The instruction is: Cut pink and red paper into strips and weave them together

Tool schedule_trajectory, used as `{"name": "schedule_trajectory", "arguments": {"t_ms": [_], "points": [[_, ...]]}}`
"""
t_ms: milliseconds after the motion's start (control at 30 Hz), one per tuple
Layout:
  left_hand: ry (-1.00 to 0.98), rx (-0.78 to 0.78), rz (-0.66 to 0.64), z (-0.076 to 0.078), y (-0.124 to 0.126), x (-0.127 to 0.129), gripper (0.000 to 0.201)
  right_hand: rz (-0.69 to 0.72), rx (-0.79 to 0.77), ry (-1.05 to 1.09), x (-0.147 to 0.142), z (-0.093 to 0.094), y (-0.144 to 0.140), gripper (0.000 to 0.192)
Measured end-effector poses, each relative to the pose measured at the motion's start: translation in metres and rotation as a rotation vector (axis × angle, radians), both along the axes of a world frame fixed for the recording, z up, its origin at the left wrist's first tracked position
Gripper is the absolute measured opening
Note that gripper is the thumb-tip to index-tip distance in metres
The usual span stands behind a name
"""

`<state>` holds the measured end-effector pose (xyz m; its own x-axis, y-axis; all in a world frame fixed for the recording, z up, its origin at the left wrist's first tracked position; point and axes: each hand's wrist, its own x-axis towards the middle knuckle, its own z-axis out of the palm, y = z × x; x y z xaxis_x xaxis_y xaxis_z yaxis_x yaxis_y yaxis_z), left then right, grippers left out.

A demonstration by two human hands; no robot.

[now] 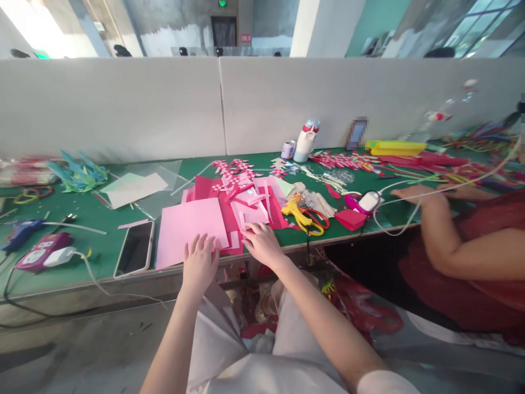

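Note:
My left hand point(200, 261) lies on the front edge of a light pink paper sheet point(191, 219), fingers stretched out. My right hand point(262, 243) rests with spread fingers at the near side of a pile of pink and red paper point(279, 210). Neither hand grips anything that I can see. Behind the pile lie folded pink-and-red paper chains point(233, 175). Yellow-handled scissors point(301, 216) are to the right of my right hand, with orange-handled ones point(320, 219) beside them. A phone point(135, 249) lies flat left of the pink sheet.
On the left are a blue glue gun point(24, 234), a purple power strip point(43, 251) and blue-green folded paper point(77, 172). A can point(288, 150) and a white bottle point(307, 142) stand by the partition point(164, 104). A co-worker's arm point(443, 235) reaches in at right, near a white cable point(463, 183).

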<state>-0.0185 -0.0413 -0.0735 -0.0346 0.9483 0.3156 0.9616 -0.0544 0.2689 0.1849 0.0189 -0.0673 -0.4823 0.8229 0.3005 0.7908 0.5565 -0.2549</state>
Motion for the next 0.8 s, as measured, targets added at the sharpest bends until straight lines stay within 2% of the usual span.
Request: {"name": "schedule_trajectory", "arguments": {"t_ms": [233,600,800], "points": [[-0.026,0.018,-0.107,0.005,-0.001,0.011,0.031,-0.003,0.021,-0.007,0.005,-0.006,-0.005,0.028],[-0.098,0.025,-0.231,0.005,-0.003,0.028,0.028,0.087,0.037,-0.031,0.019,-0.003,-0.027,0.031],[-0.123,0.028,-0.273,0.008,-0.003,0.037,0.025,0.145,0.099,-0.07,0.019,-0.009,-0.028,0.017]]}}
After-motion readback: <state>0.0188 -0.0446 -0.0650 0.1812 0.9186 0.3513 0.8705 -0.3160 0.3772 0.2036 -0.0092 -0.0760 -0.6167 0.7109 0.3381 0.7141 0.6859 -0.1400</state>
